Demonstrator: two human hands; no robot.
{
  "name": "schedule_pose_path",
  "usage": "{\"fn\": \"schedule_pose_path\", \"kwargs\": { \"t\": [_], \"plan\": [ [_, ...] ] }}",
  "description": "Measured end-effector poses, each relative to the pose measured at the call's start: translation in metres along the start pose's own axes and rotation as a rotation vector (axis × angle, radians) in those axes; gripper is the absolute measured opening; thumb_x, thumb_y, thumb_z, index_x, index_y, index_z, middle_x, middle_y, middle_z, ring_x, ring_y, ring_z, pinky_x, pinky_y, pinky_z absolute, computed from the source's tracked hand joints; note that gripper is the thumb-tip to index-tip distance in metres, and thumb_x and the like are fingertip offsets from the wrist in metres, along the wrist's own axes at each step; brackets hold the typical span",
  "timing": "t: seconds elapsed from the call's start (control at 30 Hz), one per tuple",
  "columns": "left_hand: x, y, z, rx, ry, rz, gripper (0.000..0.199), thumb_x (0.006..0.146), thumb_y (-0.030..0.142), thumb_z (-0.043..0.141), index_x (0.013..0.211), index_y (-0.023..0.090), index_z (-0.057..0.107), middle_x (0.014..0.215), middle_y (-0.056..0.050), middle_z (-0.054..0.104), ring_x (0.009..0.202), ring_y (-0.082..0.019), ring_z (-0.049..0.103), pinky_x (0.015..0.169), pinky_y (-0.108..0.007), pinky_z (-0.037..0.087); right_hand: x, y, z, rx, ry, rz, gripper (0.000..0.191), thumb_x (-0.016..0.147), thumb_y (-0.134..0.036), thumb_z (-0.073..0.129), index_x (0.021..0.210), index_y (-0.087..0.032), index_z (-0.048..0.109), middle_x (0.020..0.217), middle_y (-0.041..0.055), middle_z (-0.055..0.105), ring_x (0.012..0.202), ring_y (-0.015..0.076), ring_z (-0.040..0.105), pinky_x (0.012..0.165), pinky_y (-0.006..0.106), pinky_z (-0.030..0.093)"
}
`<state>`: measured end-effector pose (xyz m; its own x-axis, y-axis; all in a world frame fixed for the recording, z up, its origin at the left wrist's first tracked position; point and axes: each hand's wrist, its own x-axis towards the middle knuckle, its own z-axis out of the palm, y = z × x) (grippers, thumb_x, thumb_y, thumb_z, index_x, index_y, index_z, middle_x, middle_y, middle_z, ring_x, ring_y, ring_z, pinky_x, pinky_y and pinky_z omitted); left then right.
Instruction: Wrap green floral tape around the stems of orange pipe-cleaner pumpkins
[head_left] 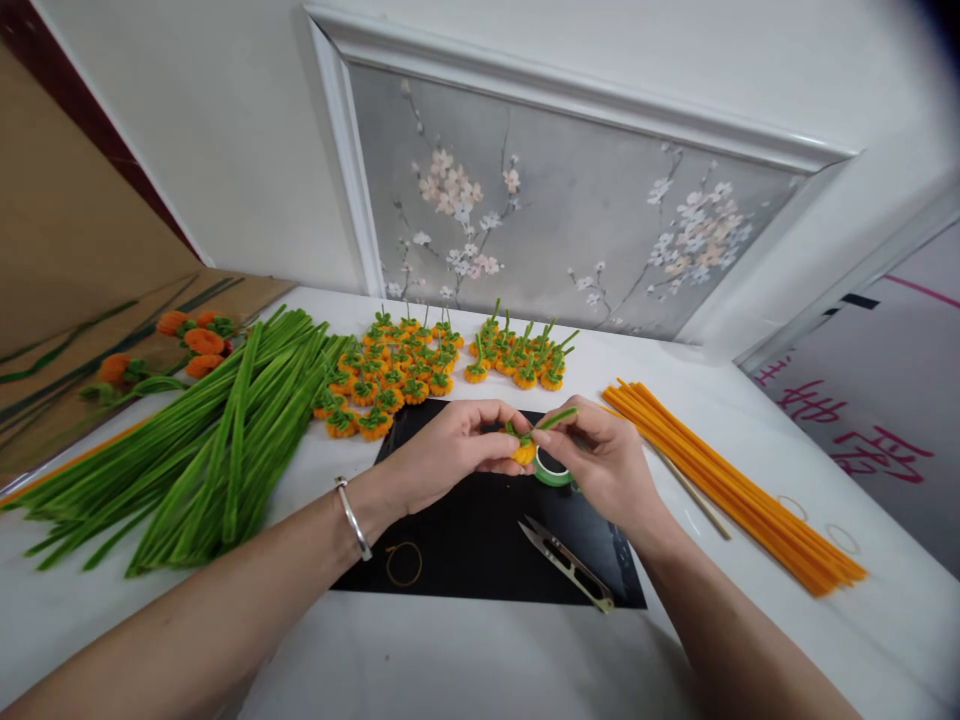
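Between my hands, above the black mat (465,540), is a small orange pumpkin (524,453) with green fuzzy leaves on top. My left hand (450,450) grips its side with thumb and fingers. My right hand (600,450) pinches the green fuzzy stem (559,418) that sticks out above the pumpkin. Just behind the fingers a roll of green tape (553,474) lies on the mat, partly hidden by my right hand. Thread snips (568,565) lie on the mat nearer to me, and a thin gold ring (404,565) rests at its left.
Green pipe cleaners (225,450) are heaped at left, orange ones (742,490) bundled at right beside a thin stick (694,497). Several finished pumpkins (394,370) stand behind the mat, more (525,360) to their right. Orange flowers (202,341) lie far left. A framed floral panel (555,210) backs the table.
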<state>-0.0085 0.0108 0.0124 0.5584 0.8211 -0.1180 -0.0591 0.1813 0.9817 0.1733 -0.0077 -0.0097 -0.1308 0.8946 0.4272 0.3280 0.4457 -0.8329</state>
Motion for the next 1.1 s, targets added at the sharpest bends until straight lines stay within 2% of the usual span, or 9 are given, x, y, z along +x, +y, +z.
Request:
{"fn": "schedule_pose_path", "kwargs": {
  "t": [0.1,0.2,0.3,0.4,0.5,0.57,0.73,0.93,1.1],
  "plan": [
    [-0.001,0.002,-0.004,-0.077,-0.042,-0.071,0.012,0.074,0.013,0.058,0.086,0.011,0.060,0.072,-0.004,0.066,0.060,-0.008,0.061,0.057,-0.018,0.046,0.000,-0.004,0.001,-0.035,-0.019,-0.050,0.013,0.083,-0.027,0.063,0.073,-0.018,0.065,0.073,0.0012,0.060,0.064,0.0128,0.052,0.059,0.026,0.040],
    [-0.002,0.003,-0.005,0.008,-0.074,-0.049,0.014,0.080,0.023,0.055,0.087,0.012,0.059,0.068,-0.003,0.063,0.059,-0.009,0.058,0.053,-0.019,0.043,-0.002,-0.007,0.003,-0.058,-0.014,-0.061,0.015,0.083,-0.025,0.062,0.070,-0.018,0.062,0.070,0.0003,0.058,0.062,0.0121,0.050,0.058,0.025,0.039],
    [-0.004,0.005,-0.001,0.316,-0.020,0.106,0.030,0.076,0.038,0.066,0.093,0.016,0.056,0.084,-0.002,0.061,0.070,-0.012,0.057,0.061,-0.023,0.044,-0.004,-0.008,0.006,-0.079,0.005,-0.022,0.018,0.082,-0.024,0.061,0.066,-0.017,0.057,0.065,-0.0009,0.055,0.060,0.0117,0.048,0.056,0.024,0.038],
    [-0.007,0.006,0.005,0.650,0.107,0.278,0.045,0.061,0.034,0.079,0.096,0.020,0.053,0.093,0.000,0.058,0.080,-0.014,0.054,0.067,-0.025,0.042,-0.006,-0.008,0.008,-0.092,0.015,0.048,0.018,0.082,-0.026,0.061,0.067,-0.017,0.057,0.065,0.0000,0.057,0.060,0.0125,0.049,0.056,0.025,0.039],
    [-0.007,0.004,0.009,0.843,0.164,0.370,0.023,0.071,0.025,0.069,0.088,0.019,0.054,0.086,0.001,0.056,0.077,-0.014,0.051,0.067,-0.025,0.040,-0.007,-0.009,0.008,-0.075,0.010,0.086,0.018,0.082,-0.029,0.061,0.069,-0.016,0.060,0.065,0.0010,0.059,0.060,0.0133,0.051,0.056,0.026,0.040],
    [-0.006,0.002,0.009,0.875,0.177,0.406,0.009,0.076,0.020,0.061,0.082,0.018,0.055,0.086,0.000,0.056,0.072,-0.013,0.049,0.064,-0.024,0.038,-0.006,-0.009,0.007,-0.061,0.003,0.086,0.017,0.082,-0.029,0.061,0.070,-0.016,0.061,0.066,0.0010,0.060,0.060,0.0133,0.052,0.057,0.025,0.041],
    [-0.003,-0.001,0.004,0.691,0.125,0.366,0.003,0.078,0.018,0.056,0.076,0.016,0.058,0.089,-0.001,0.059,0.063,-0.008,0.048,0.056,-0.021,0.037,-0.004,-0.008,0.006,-0.052,-0.009,0.025,0.015,0.083,-0.028,0.062,0.073,-0.017,0.065,0.068,0.0007,0.060,0.061,0.0124,0.051,0.057,0.025,0.040],
    [-0.001,0.003,0.002,0.234,0.005,0.121,0.004,0.076,0.016,0.059,0.079,0.013,0.060,0.086,-0.003,0.063,0.072,-0.012,0.061,0.067,-0.024,0.049,-0.003,-0.011,0.003,-0.086,-0.035,-0.074,0.013,0.085,-0.021,0.059,0.074,-0.019,0.066,0.071,0.0004,0.061,0.065,0.0126,0.055,0.060,0.025,0.041],
    [-0.001,0.005,0.000,-0.008,-0.029,-0.054,0.010,0.075,0.016,0.057,0.083,0.012,0.061,0.077,-0.005,0.064,0.072,-0.015,0.067,0.058,-0.021,0.050,-0.003,-0.014,0.002,-0.128,-0.046,-0.118,0.012,0.086,-0.021,0.057,0.077,-0.020,0.066,0.076,0.0011,0.063,0.069,0.0136,0.057,0.064,0.026,0.043]
  ]
}}
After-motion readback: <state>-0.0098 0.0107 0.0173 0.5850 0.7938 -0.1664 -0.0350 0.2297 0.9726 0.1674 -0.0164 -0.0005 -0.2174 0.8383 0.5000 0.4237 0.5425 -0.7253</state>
